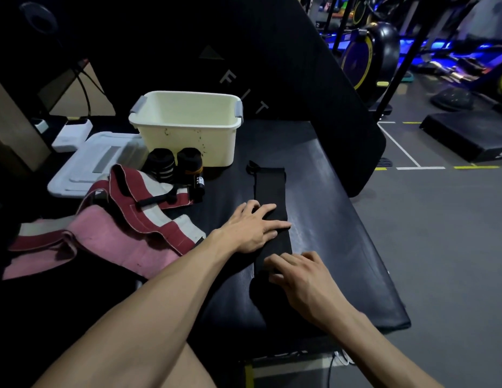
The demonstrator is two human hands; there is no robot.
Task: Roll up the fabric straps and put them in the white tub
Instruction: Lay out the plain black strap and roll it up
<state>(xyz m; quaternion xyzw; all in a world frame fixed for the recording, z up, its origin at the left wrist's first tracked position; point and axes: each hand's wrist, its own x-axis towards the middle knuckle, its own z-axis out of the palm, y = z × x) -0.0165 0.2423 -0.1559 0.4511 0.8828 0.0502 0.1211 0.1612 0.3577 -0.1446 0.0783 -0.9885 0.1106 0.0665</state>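
We press our left hand [254, 226] flat on the long black fabric strap [269, 191] — fingers straight; our right hand [297, 273] seems to pinch its near end, white plastic tub [188, 141] beyond.

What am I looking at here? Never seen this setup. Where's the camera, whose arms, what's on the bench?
There is no robot: one wide-angle camera worn on a person's head looks down at their bare arms. The left hand lies flat, pressing a black strap laid out on a black padded bench. The right hand works the strap's near end with bent fingers; I cannot tell whether it grips. Behind stand a white tub, two rolled black straps in front of it, a loose maroon, white and pink strap to the left, and a white lid. Gym machines fill the background.
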